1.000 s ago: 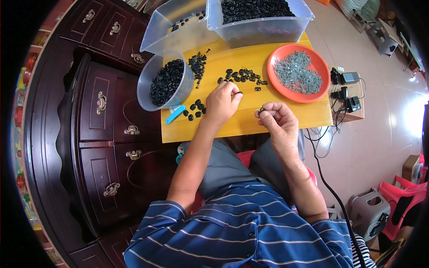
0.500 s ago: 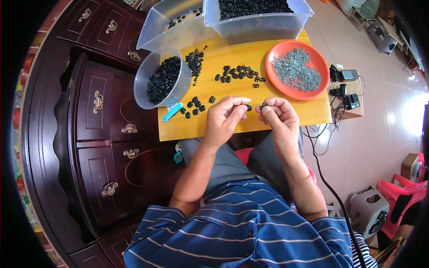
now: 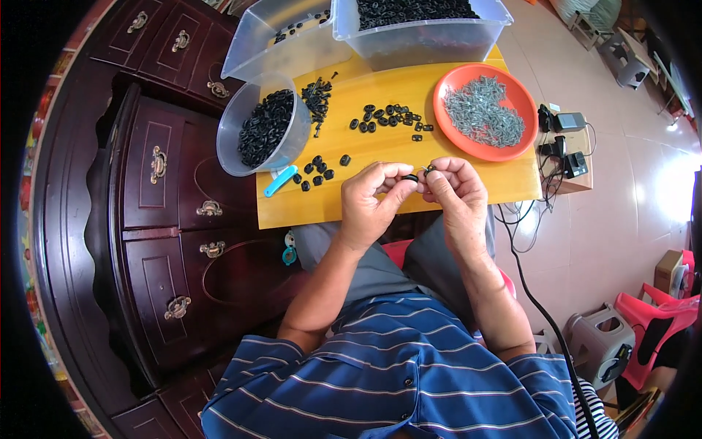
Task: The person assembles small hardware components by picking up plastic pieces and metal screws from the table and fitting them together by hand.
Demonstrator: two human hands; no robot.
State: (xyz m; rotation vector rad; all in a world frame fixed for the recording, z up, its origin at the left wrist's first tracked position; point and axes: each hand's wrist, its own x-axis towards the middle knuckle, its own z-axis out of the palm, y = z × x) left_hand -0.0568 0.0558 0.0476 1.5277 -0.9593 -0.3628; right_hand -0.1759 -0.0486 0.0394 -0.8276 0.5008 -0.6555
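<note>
Above the near edge of the yellow table (image 3: pixel 329 208), my left hand (image 3: pixel 371 199) pinches a small black oval plastic piece (image 3: pixel 410 177) between thumb and forefinger. Close against it, my right hand (image 3: pixel 459 192) is closed on a small dark part with a thin silvery metal pin (image 3: pixel 427 169) showing at the fingertips. Its exact shape is mostly hidden by the fingers. Beyond my hands lies a loose group of black plastic pieces (image 3: pixel 387 117), and more black pieces (image 3: pixel 317 170) are scattered left of my left hand. An orange plate (image 3: pixel 528 110) of silvery metal pins (image 3: pixel 485 110) stands beyond my right hand.
At left stands a clear round tub (image 3: pixel 228 139) of black parts, with a blue-handled tool (image 3: pixel 281 181) beside it and dark screw-like parts (image 3: pixel 316 102) nearby. Two clear bins (image 3: pixel 424 53) (image 3: pixel 256 51) sit at the back. Dark drawers (image 3: pixel 157 164) flank the left; chargers and cables (image 3: pixel 567 150) lie right.
My two hands have come together, and the black oval piece in the left now meets the pin in the right. The left hand moved slightly right; the piece has tilted.
</note>
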